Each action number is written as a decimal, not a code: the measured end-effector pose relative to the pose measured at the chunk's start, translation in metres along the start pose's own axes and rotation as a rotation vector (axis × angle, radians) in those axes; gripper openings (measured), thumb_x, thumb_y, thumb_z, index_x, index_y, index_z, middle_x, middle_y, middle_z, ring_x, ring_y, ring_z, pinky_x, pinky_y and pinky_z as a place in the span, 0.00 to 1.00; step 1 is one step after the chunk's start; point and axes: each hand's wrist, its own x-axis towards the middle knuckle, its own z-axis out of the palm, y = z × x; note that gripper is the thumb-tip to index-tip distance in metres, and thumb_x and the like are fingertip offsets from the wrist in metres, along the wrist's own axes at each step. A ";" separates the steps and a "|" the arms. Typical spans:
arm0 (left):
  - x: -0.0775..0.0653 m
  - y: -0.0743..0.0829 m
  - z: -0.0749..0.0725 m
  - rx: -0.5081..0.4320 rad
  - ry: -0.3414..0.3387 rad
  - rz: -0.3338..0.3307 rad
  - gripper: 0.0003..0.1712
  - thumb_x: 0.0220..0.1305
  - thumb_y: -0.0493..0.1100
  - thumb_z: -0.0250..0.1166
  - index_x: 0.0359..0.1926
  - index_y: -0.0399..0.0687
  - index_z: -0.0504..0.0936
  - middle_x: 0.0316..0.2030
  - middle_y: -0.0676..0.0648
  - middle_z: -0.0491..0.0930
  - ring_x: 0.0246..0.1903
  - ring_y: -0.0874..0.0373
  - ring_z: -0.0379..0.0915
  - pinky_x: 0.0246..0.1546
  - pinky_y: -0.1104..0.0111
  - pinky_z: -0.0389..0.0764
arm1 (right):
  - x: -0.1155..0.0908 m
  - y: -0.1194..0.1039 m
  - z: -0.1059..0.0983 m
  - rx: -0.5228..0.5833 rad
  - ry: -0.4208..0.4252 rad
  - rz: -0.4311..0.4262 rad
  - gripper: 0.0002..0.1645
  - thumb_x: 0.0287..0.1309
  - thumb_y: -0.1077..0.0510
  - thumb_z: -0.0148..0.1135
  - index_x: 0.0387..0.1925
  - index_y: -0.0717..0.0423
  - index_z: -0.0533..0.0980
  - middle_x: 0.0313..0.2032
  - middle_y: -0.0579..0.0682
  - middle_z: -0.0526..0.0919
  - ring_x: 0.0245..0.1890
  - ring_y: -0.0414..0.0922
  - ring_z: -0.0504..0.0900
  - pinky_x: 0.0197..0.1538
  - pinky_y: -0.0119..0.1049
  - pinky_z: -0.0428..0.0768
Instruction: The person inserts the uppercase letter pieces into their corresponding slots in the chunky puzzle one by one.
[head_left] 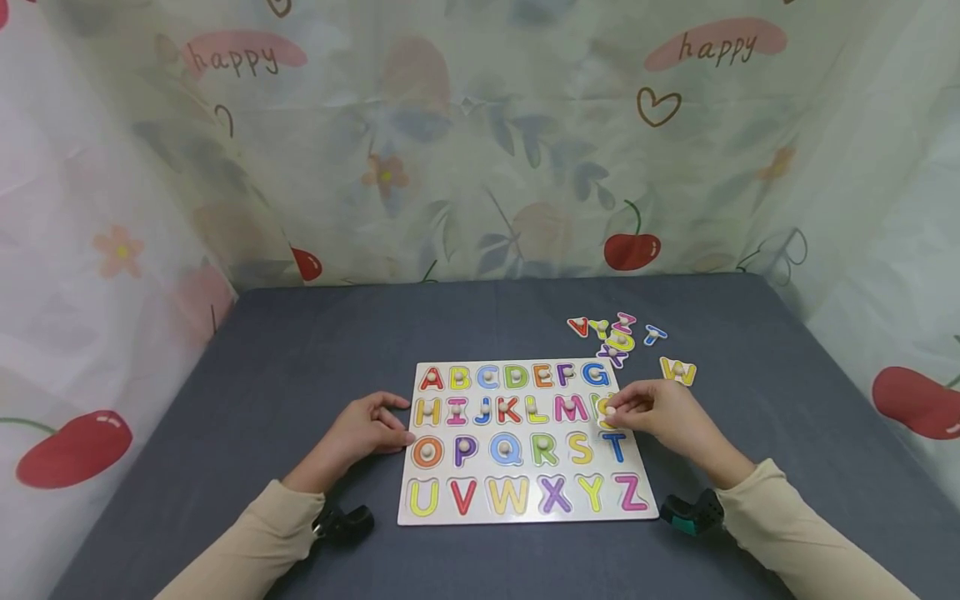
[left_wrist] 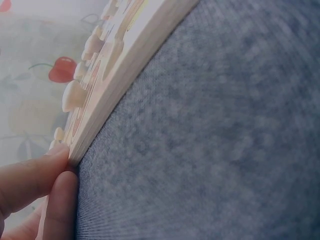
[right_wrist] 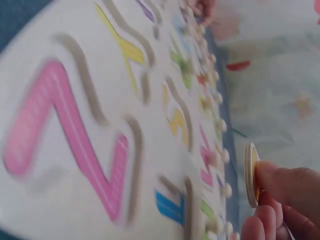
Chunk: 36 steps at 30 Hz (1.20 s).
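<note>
A white alphabet peg puzzle board (head_left: 525, 522) lies on the table. My left hand (head_left: 372, 428) is at its left side, fingertips touching the edge (left_wrist: 107, 107) beside the O piece (head_left: 427, 452). My right hand (head_left: 666, 414) is above the board's right side, near the N. Between thumb and fingers it pinches a yellow letter piece (right_wrist: 252, 175), seen edge-on in the right wrist view, so its letter is hard to read. Knobbed pieces fill the upper rows; the S recess (head_left: 580, 448), T recess (head_left: 616, 447) and the bottom row, such as the Z recess (right_wrist: 65, 125), show no knobs.
Beyond the board's upper right corner lie loose letters: a red V (head_left: 578, 327), a yellow Y (head_left: 599, 328), a pink Z (head_left: 624, 322), a blue T (head_left: 655, 335), a yellow W (head_left: 678, 371) and others, some overlapping. Printed curtains (head_left: 465, 150) stand behind the dark table (head_left: 315, 333).
</note>
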 end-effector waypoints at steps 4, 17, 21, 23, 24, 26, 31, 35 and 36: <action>0.000 0.000 0.000 0.002 -0.001 0.000 0.32 0.41 0.37 0.76 0.51 0.43 0.74 0.27 0.43 0.77 0.26 0.55 0.77 0.30 0.66 0.81 | -0.004 -0.006 0.016 0.006 -0.035 -0.001 0.15 0.43 0.52 0.73 0.32 0.55 0.82 0.24 0.45 0.80 0.25 0.41 0.76 0.26 0.30 0.73; 0.000 -0.002 0.002 -0.004 -0.004 0.004 0.32 0.41 0.36 0.76 0.50 0.43 0.74 0.27 0.43 0.77 0.25 0.55 0.77 0.30 0.66 0.81 | -0.007 -0.006 0.044 -0.013 -0.070 -0.021 0.08 0.41 0.59 0.74 0.25 0.52 0.81 0.20 0.43 0.78 0.21 0.39 0.75 0.23 0.28 0.71; 0.000 -0.002 0.002 -0.005 -0.004 -0.001 0.32 0.41 0.36 0.76 0.50 0.43 0.74 0.27 0.43 0.77 0.25 0.55 0.77 0.30 0.66 0.81 | -0.006 -0.004 0.046 -0.033 -0.059 -0.018 0.08 0.40 0.59 0.74 0.25 0.51 0.81 0.19 0.43 0.78 0.21 0.39 0.74 0.23 0.28 0.71; 0.000 -0.002 0.001 -0.005 -0.003 -0.004 0.32 0.41 0.36 0.76 0.50 0.43 0.74 0.27 0.43 0.77 0.25 0.56 0.77 0.30 0.66 0.81 | -0.006 -0.005 0.047 -0.046 -0.053 -0.015 0.08 0.40 0.58 0.74 0.24 0.51 0.81 0.19 0.42 0.77 0.20 0.39 0.74 0.23 0.29 0.72; 0.000 -0.002 0.001 -0.005 -0.002 -0.006 0.32 0.41 0.36 0.76 0.50 0.43 0.74 0.27 0.43 0.77 0.25 0.56 0.77 0.30 0.66 0.81 | -0.006 -0.005 0.047 -0.054 -0.052 -0.014 0.08 0.40 0.58 0.75 0.24 0.51 0.81 0.19 0.42 0.77 0.20 0.39 0.74 0.24 0.29 0.72; 0.000 -0.001 0.001 -0.005 -0.002 -0.007 0.32 0.41 0.36 0.76 0.50 0.43 0.74 0.27 0.43 0.77 0.25 0.56 0.77 0.30 0.66 0.81 | -0.006 -0.006 0.048 -0.071 -0.050 -0.007 0.09 0.40 0.57 0.75 0.24 0.50 0.81 0.19 0.42 0.77 0.20 0.39 0.74 0.24 0.29 0.72; -0.001 0.000 0.001 -0.007 -0.003 -0.007 0.32 0.41 0.36 0.76 0.50 0.42 0.74 0.27 0.43 0.78 0.26 0.56 0.77 0.30 0.66 0.81 | -0.005 -0.009 0.048 -0.096 -0.058 0.001 0.09 0.39 0.56 0.75 0.23 0.49 0.81 0.19 0.42 0.77 0.20 0.39 0.74 0.23 0.30 0.72; 0.000 0.000 0.000 -0.007 -0.001 -0.007 0.32 0.41 0.36 0.76 0.50 0.43 0.74 0.27 0.43 0.77 0.26 0.55 0.77 0.30 0.66 0.81 | -0.003 -0.011 0.047 -0.106 -0.075 -0.010 0.08 0.40 0.57 0.75 0.23 0.50 0.80 0.19 0.41 0.77 0.20 0.39 0.73 0.23 0.30 0.71; 0.000 0.000 0.000 -0.006 -0.001 -0.007 0.32 0.41 0.36 0.76 0.50 0.43 0.74 0.28 0.43 0.77 0.26 0.55 0.78 0.30 0.66 0.81 | -0.003 -0.011 0.047 -0.106 -0.082 -0.009 0.08 0.41 0.57 0.74 0.23 0.50 0.80 0.19 0.41 0.77 0.20 0.39 0.74 0.24 0.30 0.71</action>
